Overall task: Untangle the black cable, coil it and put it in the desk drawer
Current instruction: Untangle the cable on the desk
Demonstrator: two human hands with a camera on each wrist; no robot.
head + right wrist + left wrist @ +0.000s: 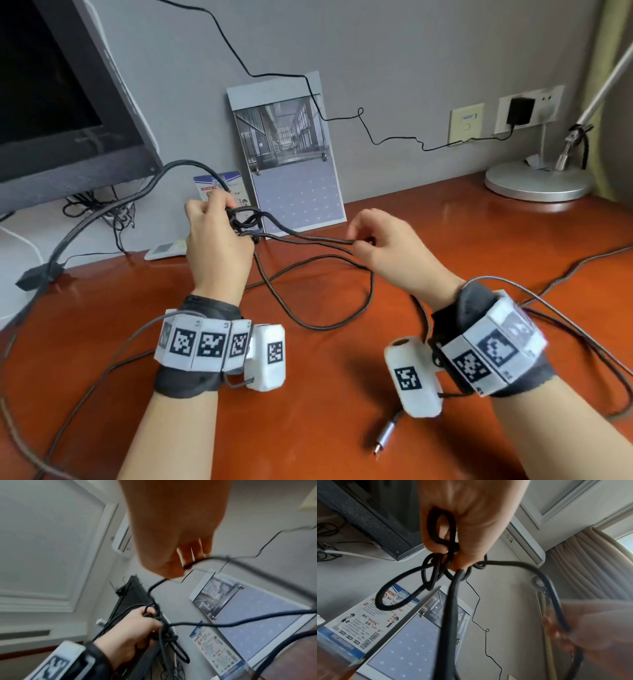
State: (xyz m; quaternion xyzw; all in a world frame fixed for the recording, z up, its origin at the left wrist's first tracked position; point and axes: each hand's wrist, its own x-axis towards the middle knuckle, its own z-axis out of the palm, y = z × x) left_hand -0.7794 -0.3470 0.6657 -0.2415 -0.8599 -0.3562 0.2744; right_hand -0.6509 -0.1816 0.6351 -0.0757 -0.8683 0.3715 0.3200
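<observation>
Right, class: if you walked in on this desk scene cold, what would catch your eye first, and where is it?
First, the knotted black cable held above the orange-brown desk: the left hand grips the tangle while the right hand pinches a strand pulled out sideways. Next, the dark monitor at far left and the wall calendar leaning behind the hands.

Black cable [310, 240]: thin, round, knotted in several small loops at one end. Knot held aloft; doubled strand stretches sideways. Long slack loop lies on surface [308, 394].
</observation>
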